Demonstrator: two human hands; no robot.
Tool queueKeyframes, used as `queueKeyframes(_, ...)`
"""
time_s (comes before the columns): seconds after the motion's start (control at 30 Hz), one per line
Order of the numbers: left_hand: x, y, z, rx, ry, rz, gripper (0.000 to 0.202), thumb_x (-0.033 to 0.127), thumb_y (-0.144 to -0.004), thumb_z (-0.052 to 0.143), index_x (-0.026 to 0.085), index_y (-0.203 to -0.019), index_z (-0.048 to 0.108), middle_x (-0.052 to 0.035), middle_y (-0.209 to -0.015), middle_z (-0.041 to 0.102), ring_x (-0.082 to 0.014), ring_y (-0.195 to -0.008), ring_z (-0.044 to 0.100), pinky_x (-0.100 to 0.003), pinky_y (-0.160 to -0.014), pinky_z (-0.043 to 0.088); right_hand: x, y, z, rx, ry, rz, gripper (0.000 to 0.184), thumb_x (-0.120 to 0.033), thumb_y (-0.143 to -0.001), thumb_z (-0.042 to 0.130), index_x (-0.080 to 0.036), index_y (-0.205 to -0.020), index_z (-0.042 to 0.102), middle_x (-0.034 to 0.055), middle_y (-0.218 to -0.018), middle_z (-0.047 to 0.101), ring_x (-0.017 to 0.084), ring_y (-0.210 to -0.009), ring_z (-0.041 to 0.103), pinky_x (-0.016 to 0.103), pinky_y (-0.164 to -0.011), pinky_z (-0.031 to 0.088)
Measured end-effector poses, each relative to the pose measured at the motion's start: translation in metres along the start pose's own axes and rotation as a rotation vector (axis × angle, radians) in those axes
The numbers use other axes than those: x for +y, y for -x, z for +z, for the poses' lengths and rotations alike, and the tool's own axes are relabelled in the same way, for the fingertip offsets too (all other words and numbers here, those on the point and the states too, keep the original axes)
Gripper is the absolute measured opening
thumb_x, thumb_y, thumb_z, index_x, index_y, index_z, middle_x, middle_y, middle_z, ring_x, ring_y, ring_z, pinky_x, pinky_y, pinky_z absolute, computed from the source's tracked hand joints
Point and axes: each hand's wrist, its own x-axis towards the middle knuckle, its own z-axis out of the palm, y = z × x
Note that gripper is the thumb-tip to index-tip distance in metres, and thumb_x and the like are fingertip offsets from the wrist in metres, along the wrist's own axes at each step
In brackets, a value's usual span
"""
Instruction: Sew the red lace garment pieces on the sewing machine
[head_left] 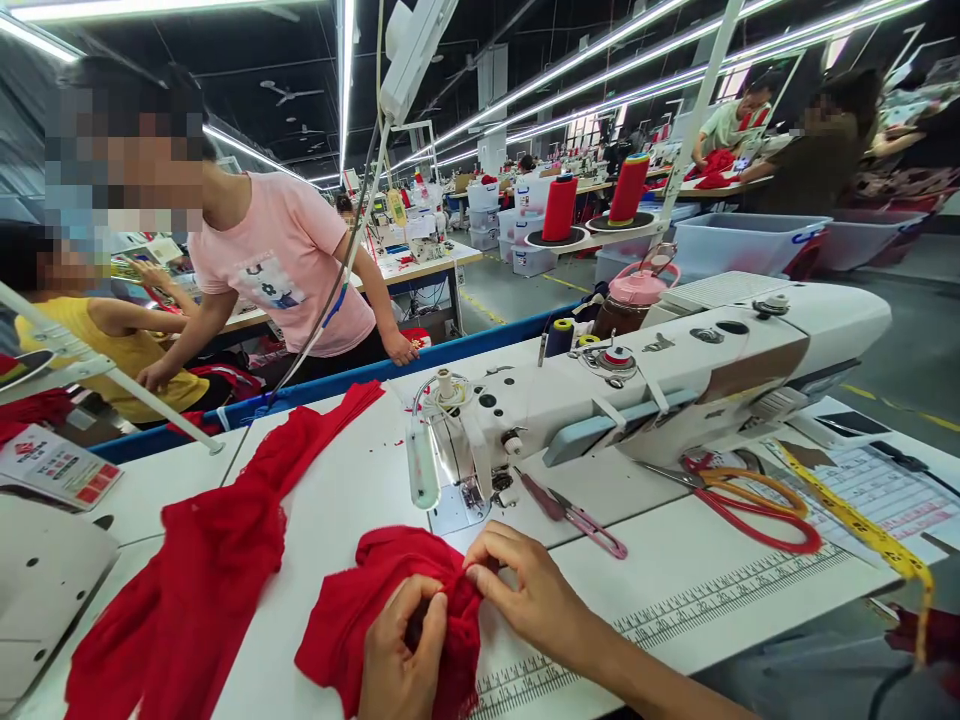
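Observation:
A bunched piece of red fabric (pixel 352 610) lies on the white sewing table (pixel 675 590) just in front of the sewing machine's needle (pixel 474 492). My left hand (pixel 401 660) is closed on the fabric from below, fingers curled into it. My right hand (pixel 525 590) pinches the fabric's upper right edge between thumb and fingers. The white sewing machine (pixel 675 370) stretches from the needle to the right.
A long pile of red fabric (pixel 202 570) lies to the left. Thread snips (pixel 574 515), red-handled scissors (pixel 750 500) and a yellow tape measure (pixel 862 525) lie to the right. Red thread cones (pixel 559 207) stand behind. A person in a pink shirt (pixel 285 260) leans across the table.

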Motion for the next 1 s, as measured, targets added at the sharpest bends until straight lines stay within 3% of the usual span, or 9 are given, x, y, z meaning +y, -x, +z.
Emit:
queueKeyframes(0.13, 0.001, -0.001, 0.003, 0.0, -0.014, -0.009, 0.032, 0.052, -0.092, 0.053, 0.023, -0.082, 0.063, 0.0025, -0.069, 0.056, -0.0137, -0.062, 0.05, -0.022, -0.058, 0.04, 0.001, 0.001, -0.004, -0.024, 0.041, -0.011, 0.016, -0.013, -0.09, 0.056, -0.023, -0.078, 0.061, -0.0026, -0.081, 0.061, 0.014, -0.076, 0.058, 0.025, -0.063, 0.041)
queueKeyframes(0.23, 0.001, -0.001, 0.007, 0.024, -0.028, -0.008, 0.031, 0.052, -0.093, 0.053, 0.024, -0.089, 0.065, 0.002, -0.072, 0.061, -0.0148, -0.064, 0.054, -0.022, -0.06, 0.042, 0.007, 0.008, -0.015, 0.02, 0.156, -0.085, 0.015, -0.017, -0.096, 0.051, -0.024, -0.088, 0.062, -0.0012, -0.086, 0.064, 0.016, -0.081, 0.06, 0.027, -0.07, 0.045)
queueKeyframes(0.33, 0.001, -0.001, 0.008, 0.054, -0.033, 0.008, 0.032, 0.053, -0.092, 0.053, 0.024, -0.085, 0.066, 0.0003, -0.076, 0.065, -0.0171, -0.072, 0.061, -0.023, -0.064, 0.045, 0.026, 0.019, -0.036, 0.256, 0.466, -0.212, 0.019, -0.021, -0.102, 0.044, -0.023, -0.101, 0.062, 0.0039, -0.095, 0.066, 0.019, -0.088, 0.062, 0.033, -0.08, 0.047)
queueKeyframes(0.43, -0.001, 0.0, 0.008, 0.084, -0.025, 0.011, 0.034, 0.055, -0.09, 0.055, 0.024, -0.083, 0.068, 0.0003, -0.076, 0.066, -0.0177, -0.074, 0.062, -0.023, -0.066, 0.046, 0.051, 0.031, -0.061, 0.448, 0.851, -0.241, 0.024, -0.025, -0.103, 0.041, -0.02, -0.103, 0.064, 0.0089, -0.097, 0.067, 0.023, -0.088, 0.062, 0.037, -0.08, 0.047)
queueKeyframes(0.63, -0.004, -0.003, 0.01, 0.119, -0.018, -0.036, 0.037, 0.059, -0.086, 0.057, 0.024, -0.084, 0.069, -0.0005, -0.083, 0.069, -0.0204, -0.083, 0.064, -0.024, -0.072, 0.048, 0.077, 0.043, -0.089, 0.454, 1.162, -0.157, 0.03, -0.024, -0.104, 0.037, -0.018, -0.104, 0.067, 0.0094, -0.091, 0.068, 0.021, -0.078, 0.063, 0.032, -0.068, 0.049)
queueKeyframes(0.83, 0.004, -0.005, 0.008, 0.056, 0.049, -0.057, 0.04, 0.061, -0.086, 0.058, 0.022, -0.081, 0.067, -0.0001, -0.075, 0.064, -0.0185, -0.072, 0.059, -0.025, -0.069, 0.048, 0.068, 0.041, -0.092, 0.53, 1.118, -0.114, 0.024, -0.013, -0.1, 0.038, -0.016, -0.097, 0.062, 0.0107, -0.082, 0.067, 0.024, -0.071, 0.065, 0.034, -0.06, 0.046)
queueKeyframes(1.0, 0.011, -0.005, 0.007, 0.057, 0.073, -0.087, 0.039, 0.06, -0.085, 0.06, 0.021, -0.082, 0.066, -0.0005, -0.075, 0.064, -0.0181, -0.072, 0.06, -0.024, -0.068, 0.048, 0.032, 0.045, -0.046, 0.281, 0.703, -0.231, 0.017, -0.025, -0.104, 0.038, -0.021, -0.109, 0.053, 0.0039, -0.088, 0.07, 0.019, -0.073, 0.067, 0.029, -0.061, 0.046)
